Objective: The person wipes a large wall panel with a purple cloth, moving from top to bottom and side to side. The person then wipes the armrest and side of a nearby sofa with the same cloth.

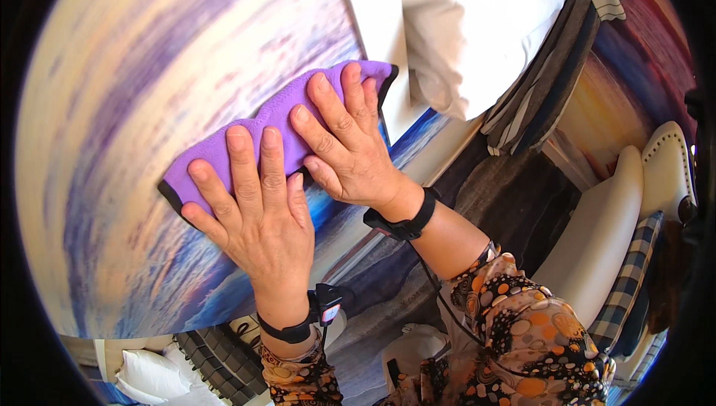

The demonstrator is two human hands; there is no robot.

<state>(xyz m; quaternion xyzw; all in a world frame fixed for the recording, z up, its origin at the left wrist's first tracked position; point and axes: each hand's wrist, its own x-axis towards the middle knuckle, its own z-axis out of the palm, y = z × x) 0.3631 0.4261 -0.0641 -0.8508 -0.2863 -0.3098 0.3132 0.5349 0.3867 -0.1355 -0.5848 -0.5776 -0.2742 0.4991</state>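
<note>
My left hand (268,210) lies with fingers spread on the left part of a purple cloth (285,90) with black edging, and holds it against a wall (184,53) printed with a sea-and-sky mural. On the cloth's right part rests my right hand (349,149), also with fingers spread, its thumb near my left thumb. The cloth is spread wide, and its upper edge ripples between the two hands. Its right end overlaps a white panel or frame (383,14). Both wrists wear black straps with small devices and cables.
A white curtain (492,26) and a dark striped curtain (545,81) hang at upper right. At right stands a cream upholstered seat (598,238) with a checked cushion (626,277). A white pillow (151,375) shows at lower left. Dark patterned flooring (503,210) lies below.
</note>
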